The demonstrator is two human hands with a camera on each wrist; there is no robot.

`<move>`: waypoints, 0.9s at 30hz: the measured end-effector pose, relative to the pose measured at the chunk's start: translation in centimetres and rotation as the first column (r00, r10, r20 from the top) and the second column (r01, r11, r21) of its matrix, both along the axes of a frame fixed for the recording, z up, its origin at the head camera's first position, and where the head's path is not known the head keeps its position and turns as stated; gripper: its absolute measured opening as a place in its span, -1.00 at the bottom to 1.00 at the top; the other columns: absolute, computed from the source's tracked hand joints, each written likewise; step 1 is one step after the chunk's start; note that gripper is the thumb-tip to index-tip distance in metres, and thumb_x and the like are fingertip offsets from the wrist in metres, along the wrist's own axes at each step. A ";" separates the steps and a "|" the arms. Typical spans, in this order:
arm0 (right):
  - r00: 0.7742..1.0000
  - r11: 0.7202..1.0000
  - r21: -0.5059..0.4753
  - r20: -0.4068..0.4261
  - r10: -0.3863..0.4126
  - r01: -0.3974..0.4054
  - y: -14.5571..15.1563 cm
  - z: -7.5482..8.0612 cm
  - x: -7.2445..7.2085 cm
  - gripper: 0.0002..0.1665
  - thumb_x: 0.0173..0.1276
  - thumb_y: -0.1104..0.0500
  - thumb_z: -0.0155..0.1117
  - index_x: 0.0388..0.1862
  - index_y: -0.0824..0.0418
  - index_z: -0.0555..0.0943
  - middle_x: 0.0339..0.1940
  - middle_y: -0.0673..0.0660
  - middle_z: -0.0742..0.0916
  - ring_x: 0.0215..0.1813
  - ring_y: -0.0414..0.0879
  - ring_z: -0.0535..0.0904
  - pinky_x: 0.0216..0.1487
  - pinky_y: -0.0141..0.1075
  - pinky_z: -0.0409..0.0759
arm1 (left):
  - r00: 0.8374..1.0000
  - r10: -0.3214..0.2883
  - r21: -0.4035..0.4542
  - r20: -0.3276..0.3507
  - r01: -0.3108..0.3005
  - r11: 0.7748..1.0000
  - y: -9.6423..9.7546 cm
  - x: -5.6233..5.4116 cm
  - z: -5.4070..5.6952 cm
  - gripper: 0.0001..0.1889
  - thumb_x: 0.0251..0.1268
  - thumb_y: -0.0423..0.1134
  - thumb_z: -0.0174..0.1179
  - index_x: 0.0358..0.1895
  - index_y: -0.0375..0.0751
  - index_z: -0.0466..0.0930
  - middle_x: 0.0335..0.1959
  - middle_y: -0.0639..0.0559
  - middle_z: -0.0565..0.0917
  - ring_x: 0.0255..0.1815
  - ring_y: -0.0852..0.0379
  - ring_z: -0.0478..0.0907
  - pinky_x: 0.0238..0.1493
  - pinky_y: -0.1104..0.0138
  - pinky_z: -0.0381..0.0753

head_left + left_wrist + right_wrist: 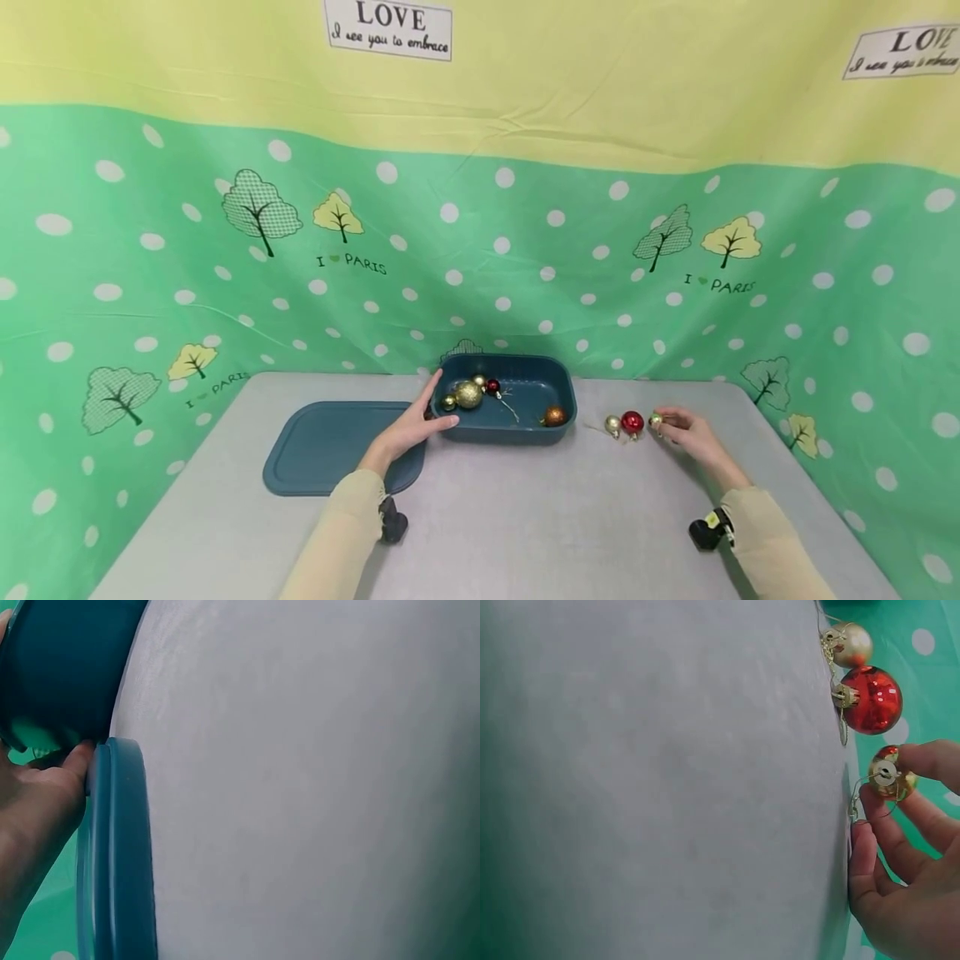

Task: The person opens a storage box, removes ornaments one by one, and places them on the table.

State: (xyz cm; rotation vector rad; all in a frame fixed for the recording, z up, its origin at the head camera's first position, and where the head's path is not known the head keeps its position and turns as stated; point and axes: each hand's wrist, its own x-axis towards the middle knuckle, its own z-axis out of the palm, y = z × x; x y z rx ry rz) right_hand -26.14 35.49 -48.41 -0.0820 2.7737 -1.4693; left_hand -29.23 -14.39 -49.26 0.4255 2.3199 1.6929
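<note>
At the left end of a dark blue box [502, 434], my left hand [408, 429] holds the box, its thumb at the front rim and fingers along the end wall. My right hand [693, 437] pinches a small shiny gold bauble [885, 774] between thumb and fingers, its thin string hanging loose. To the left of that hand, a red bauble [632, 422] and a pale gold bauble [612, 425] lie together on the table. Inside the box are a large glittery gold bauble [468, 395], smaller gold ones, a dark red bauble [492, 386] and an orange bauble [554, 416].
A flat blue lid [322, 450] lies on the grey table [540, 517], left of the box and partly beneath my left forearm. Behind the table hangs a green and yellow printed cloth [502, 275], which also runs along both sides.
</note>
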 end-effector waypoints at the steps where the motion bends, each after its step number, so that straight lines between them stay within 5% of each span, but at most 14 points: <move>1: 1.000 1.000 0.007 0.010 -0.002 0.002 0.0 0.0 0.0 -0.49 0.41 0.20 0.21 0.18 0.55 0.42 0.02 0.44 0.60 -0.07 -0.02 0.56 -0.13 -0.29 0.53 | 1.000 -0.001 0.001 -0.001 0.001 1.000 0.0 -0.1 0.0 0.01 0.29 -0.09 0.29 0.58 0.19 -0.31 0.57 -0.04 -0.32 0.52 -0.20 -0.36 0.35 -0.25 -0.12; 6: 0.999 0.999 0.049 0.033 -0.005 0.003 -0.1 0.2 0.1 -0.47 0.42 0.14 0.21 0.19 0.52 0.44 0.07 0.44 0.58 0.06 0.22 0.52 -0.11 -0.22 0.51 | 1.000 -0.005 0.018 0.004 0.005 1.000 0.0 0.0 0.0 -0.01 0.31 -0.16 0.27 0.58 0.17 -0.32 0.57 -0.06 -0.34 0.52 -0.22 -0.38 0.34 -0.26 -0.12; 16: 1.000 0.998 0.068 0.017 0.008 -0.010 -0.1 0.3 0.1 -0.48 0.35 0.19 0.29 0.15 0.53 0.48 0.01 0.41 0.62 0.01 0.16 0.54 -0.12 -0.25 0.51 | 1.000 0.001 0.001 -0.006 -0.001 1.000 0.0 0.0 0.0 -0.01 0.31 -0.12 0.27 0.58 0.17 -0.30 0.57 -0.02 -0.31 0.53 -0.18 -0.34 0.37 -0.22 -0.12; 21: 0.999 0.999 -0.018 0.002 0.038 -0.038 0.5 0.3 0.0 -0.42 0.37 0.25 0.24 0.25 0.57 0.36 0.08 0.49 0.56 -0.06 -0.04 0.57 -0.12 -0.30 0.55 | 1.000 -0.010 0.010 0.008 0.010 1.000 0.0 0.1 0.3 0.00 0.31 -0.13 0.27 0.58 0.16 -0.33 0.57 -0.05 -0.34 0.52 -0.20 -0.37 0.37 -0.22 -0.16; 27: 0.998 0.995 -0.096 -0.057 0.008 -0.013 1.0 0.8 0.3 -0.47 0.45 0.30 0.11 0.28 0.57 0.30 0.11 0.54 0.51 -0.14 -0.35 0.52 -0.13 -0.33 0.59 | 0.998 -0.044 0.012 0.038 0.044 0.999 0.0 1.3 2.7 -0.01 0.32 -0.18 0.26 0.58 0.00 -0.33 0.56 -0.14 -0.35 0.51 -0.25 -0.38 0.37 -0.22 -0.13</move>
